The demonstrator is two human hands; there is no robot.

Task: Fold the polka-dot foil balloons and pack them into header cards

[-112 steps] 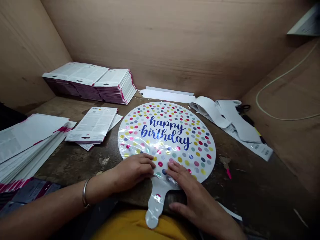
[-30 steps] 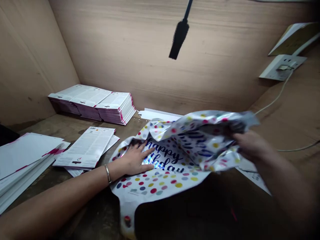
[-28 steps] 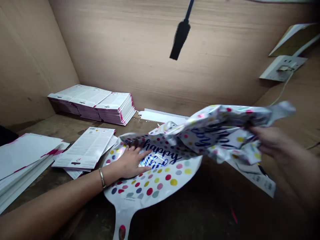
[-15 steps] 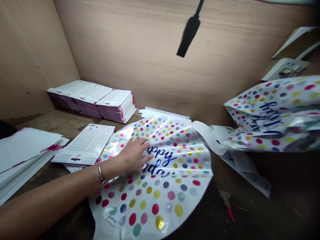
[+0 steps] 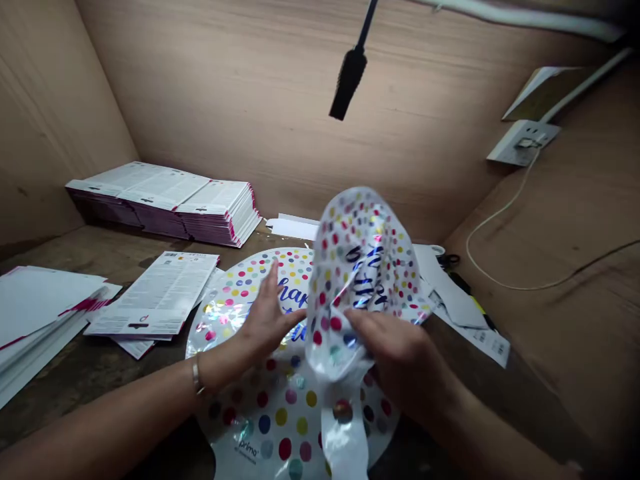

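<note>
A flat round foil balloon [image 5: 240, 300] with coloured dots and blue "happy birthday" lettering lies on the wooden table [image 5: 90, 363]. My left hand [image 5: 270, 313] rests on it, fingers stretched up and apart, next to a second dotted balloon. That second dotted balloon [image 5: 365, 267] stands raised and curled above the first one. My right hand [image 5: 395, 350] grips it near its neck, and its tail [image 5: 345, 440] hangs down toward me.
Stacks of printed cards with pink edges [image 5: 165, 200] sit at the back left. More cards [image 5: 155, 300] and a pile [image 5: 35, 320] lie at the left. White paper strips and scissors [image 5: 455, 280] are at the right. A black object [image 5: 347, 77] hangs overhead. A socket [image 5: 523, 140] and cable are on the right wall.
My right hand has brought the second balloon from the far right back to the middle, above the flat one. My left hand has lifted its fingers beside it.
</note>
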